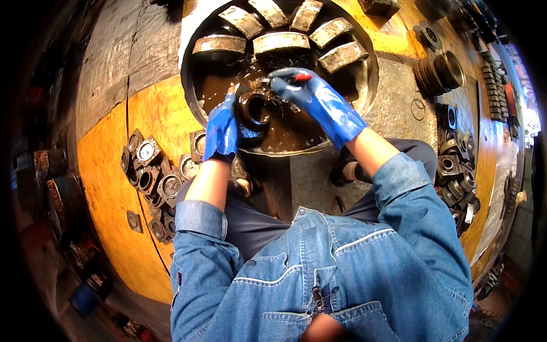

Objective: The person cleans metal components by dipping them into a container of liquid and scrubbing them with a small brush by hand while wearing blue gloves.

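Dark hollow part (244, 112) in the tub (363, 85)

The left hand (221, 129) holds it inside the tub's near half, fingers pressed against it; the right hand's (310, 97) fingers wrap a red object (302, 76), probably a tool handle. Brown liquid (293, 132) lies in the tub, curved blocks (281, 41) along its far side.

The left forearm (210, 183) reaches forward, the blue-gloved left hand (221, 132) pointing ahead in a grip; the right forearm (373, 151) slants forward and inward, the right hand (316, 97), gloved alike, its fingers (280, 73) curled.
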### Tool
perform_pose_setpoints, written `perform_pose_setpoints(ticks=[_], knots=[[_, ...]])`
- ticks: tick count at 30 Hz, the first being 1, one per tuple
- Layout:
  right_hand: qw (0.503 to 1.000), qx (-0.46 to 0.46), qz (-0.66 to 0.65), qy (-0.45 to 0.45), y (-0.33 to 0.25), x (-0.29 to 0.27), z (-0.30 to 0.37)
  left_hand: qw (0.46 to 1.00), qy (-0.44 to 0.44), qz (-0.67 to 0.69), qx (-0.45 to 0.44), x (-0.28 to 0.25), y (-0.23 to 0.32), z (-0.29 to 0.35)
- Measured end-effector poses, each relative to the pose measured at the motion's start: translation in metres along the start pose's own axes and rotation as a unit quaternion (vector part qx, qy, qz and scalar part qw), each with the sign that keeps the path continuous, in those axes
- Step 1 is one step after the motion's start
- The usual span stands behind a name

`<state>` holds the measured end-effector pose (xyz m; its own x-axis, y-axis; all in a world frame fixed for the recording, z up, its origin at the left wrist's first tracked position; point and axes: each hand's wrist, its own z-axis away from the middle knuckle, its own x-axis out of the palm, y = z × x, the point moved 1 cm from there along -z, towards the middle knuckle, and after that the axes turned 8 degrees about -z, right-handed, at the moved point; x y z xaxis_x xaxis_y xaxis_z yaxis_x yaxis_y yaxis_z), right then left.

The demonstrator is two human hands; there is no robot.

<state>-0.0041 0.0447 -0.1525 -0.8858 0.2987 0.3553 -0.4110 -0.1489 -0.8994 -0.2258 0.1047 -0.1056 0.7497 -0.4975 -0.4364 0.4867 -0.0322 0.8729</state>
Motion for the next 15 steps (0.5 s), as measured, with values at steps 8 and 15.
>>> perform_pose_setpoints(ticks=[8, 15], knots=[[0.954, 0.121, 0.249, 0.117, 0.002, -0.014, 0.012, 1.000, -0.016, -0.006, 0.018, 0.003, -0.009, -0.009], [0.960, 0.182, 0.149, 0.153, -0.004, 0.003, 0.066, 0.998, -0.035, -0.046, -0.006, 0.005, -0.017, -0.010]])
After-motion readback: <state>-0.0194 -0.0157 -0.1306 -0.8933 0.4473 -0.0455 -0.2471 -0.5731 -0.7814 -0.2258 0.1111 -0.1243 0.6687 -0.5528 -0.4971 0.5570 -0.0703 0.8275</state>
